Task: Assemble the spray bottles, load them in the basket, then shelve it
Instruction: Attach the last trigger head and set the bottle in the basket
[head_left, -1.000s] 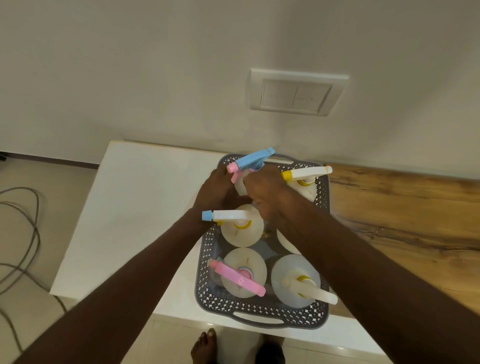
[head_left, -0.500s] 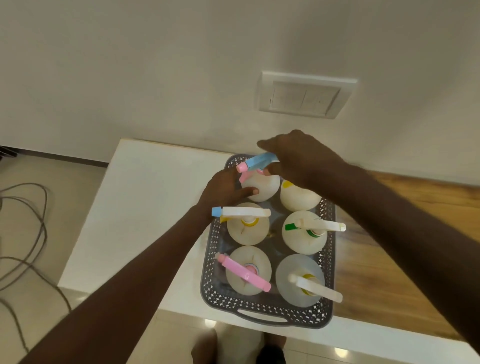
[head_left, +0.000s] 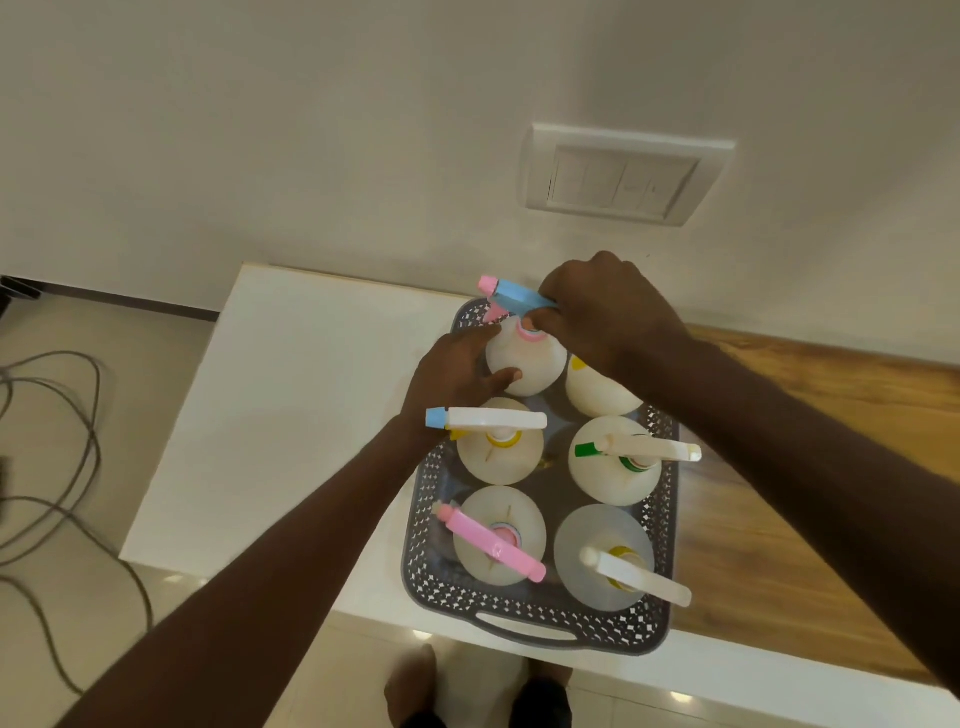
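Observation:
A grey perforated basket (head_left: 524, 621) sits on the counter and holds several white spray bottles. In its far-left corner stands a white bottle (head_left: 535, 361) with a pink collar. My left hand (head_left: 457, 371) grips that bottle's body from the left. My right hand (head_left: 605, 312) is closed on its blue spray head (head_left: 514, 296), whose pink nozzle points left. The far-right bottle (head_left: 597, 389) is mostly hidden under my right forearm. The other bottles carry white, pink and green-tipped spray heads.
The basket straddles a white counter section (head_left: 291, 415) and a wooden one (head_left: 810, 457). A switch plate (head_left: 623, 176) is on the wall behind. Grey cables (head_left: 57, 467) lie on the tiled floor at left. My feet show below the counter edge.
My right hand has lifted off the bottles and moved to the blue spray head, which has turned so its nozzle points left. The left hand stays on that bottle.

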